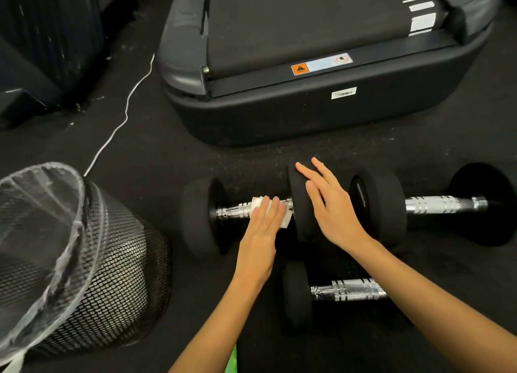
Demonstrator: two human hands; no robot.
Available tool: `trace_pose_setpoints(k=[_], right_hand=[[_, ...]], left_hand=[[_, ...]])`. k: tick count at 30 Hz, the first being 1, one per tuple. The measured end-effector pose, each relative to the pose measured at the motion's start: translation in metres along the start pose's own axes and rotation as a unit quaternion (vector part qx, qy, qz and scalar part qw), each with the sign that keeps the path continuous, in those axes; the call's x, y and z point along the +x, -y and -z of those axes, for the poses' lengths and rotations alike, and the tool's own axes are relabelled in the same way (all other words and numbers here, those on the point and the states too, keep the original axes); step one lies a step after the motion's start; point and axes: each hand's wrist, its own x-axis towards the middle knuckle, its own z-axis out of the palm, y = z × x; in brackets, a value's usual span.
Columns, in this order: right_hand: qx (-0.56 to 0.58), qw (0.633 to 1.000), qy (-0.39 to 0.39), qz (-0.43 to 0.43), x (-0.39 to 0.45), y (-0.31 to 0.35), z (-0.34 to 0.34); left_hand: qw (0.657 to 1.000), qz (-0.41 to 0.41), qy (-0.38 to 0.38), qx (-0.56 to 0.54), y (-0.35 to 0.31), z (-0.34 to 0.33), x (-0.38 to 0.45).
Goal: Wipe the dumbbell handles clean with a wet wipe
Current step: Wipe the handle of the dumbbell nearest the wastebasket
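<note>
Head view: left hand fingers press wet wipe onto dumbbell handle.

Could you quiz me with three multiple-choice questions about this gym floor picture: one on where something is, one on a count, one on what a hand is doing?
1. Where is the black mesh waste bin with its clear liner?
A. left of the dumbbells
B. on the treadmill
C. right of the dumbbells

2. How many chrome-handled black dumbbells show?
A. one
B. three
C. five

3. What is the left hand doing?
A. resting on the floor
B. pressing a white wet wipe on a handle
C. lifting a dumbbell

Answers: A, it stands at the left edge; B, three handles show; C is wrong, B: the wipe lies under the fingers.
</note>
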Motion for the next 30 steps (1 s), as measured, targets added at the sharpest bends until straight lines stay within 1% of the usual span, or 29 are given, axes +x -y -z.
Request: trace_pose_setpoints(k=[3,6,8,10,13,15,17,20,24,26,28,30], right_hand=[[0.000,1.000,-0.008,0.005,-0.004,0.000,-0.007],[-0.045,0.999,0.025,0.020,-0.007,-0.002,-0.009],[-0.070,0.997,0.028,0.027,-0.009,-0.004,-0.010],[-0.137,0.989,0.006,0.045,-0.012,-0.007,-0.014],[-0.272,0.957,-0.048,0.095,-0.011,-0.009,-0.019],[-0.319,0.939,-0.062,0.111,-0.009,-0.009,-0.019],[-0.333,0.932,-0.068,0.126,-0.008,-0.010,-0.019],[-0.327,0.933,-0.068,0.137,-0.009,-0.012,-0.020],[-0.309,0.938,-0.066,0.141,-0.008,-0.012,-0.021],[-0.306,0.940,-0.062,0.140,-0.006,-0.012,-0.020],[-0.303,0.941,-0.060,0.138,-0.007,-0.012,-0.019],[-0.300,0.942,-0.063,0.138,-0.008,-0.012,-0.020]], left_hand=[[1.000,0.012,0.000,0.016,0.002,0.001,0.017],[0.999,0.046,-0.005,0.000,-0.006,-0.001,0.021],[0.999,0.039,-0.005,-0.001,-0.008,-0.005,0.010],[1.000,0.022,0.000,0.004,-0.005,-0.006,0.004],[0.999,0.009,0.017,0.028,0.002,-0.002,0.019],[0.999,0.012,0.027,0.036,0.003,-0.001,0.027],[0.999,0.024,0.023,0.021,-0.001,0.001,0.021],[1.000,0.024,0.013,0.003,-0.008,0.001,0.002],[0.999,0.000,0.025,0.023,0.002,0.004,0.026],[0.999,0.013,0.029,0.022,0.001,0.003,0.028],[1.000,0.025,0.016,0.009,-0.004,0.001,0.014],[1.000,0.018,0.005,0.006,-0.008,0.001,0.002]])
